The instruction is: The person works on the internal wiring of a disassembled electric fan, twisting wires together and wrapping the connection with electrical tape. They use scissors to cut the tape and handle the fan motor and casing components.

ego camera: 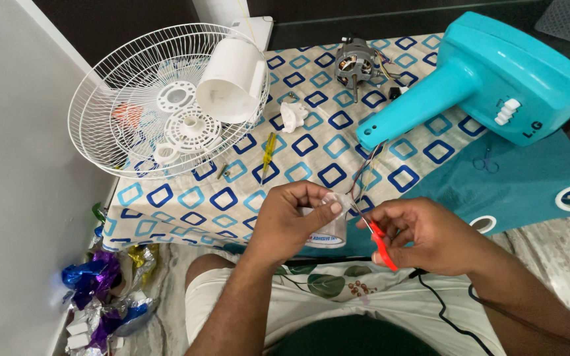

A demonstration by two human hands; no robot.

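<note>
left hand (291, 221) closed around a roll of clear adhesive tape (328, 231), thumb and fingers pinching a pulled-out strip at the top. right hand (423, 234) curled shut on red-handled scissors (380, 242), blades angled up toward the tape strip and touching or just beside it; cannot tell whether the blades are parted. both hands held close together above the lap, at the near edge of a cloth with blue and teal squares (311, 148).

just beyond the hands, a bundle of thin coloured wires (367, 165) trailing down from the neck of a turquoise fan body (496, 79), lying on its side at the right of the cloth, white push buttons (506, 112) on its flank. under and beside it, a teal curtain with metal eyelets (529, 188).

at the far middle of the cloth, a bare fan motor (354, 66). nearer, a small white plastic knob (293, 115) and a yellow-handled screwdriver (268, 151), well apart from the hands. at the left, a white wire fan guard (133, 105) tilted against the wall, with a white cylindrical motor cover (232, 79) resting on it.

on the floor at lower left, crumpled shiny wrappers in blue, purple and gold (100, 290). a black cable (443, 310) running across the light shorts (338, 296).
</note>
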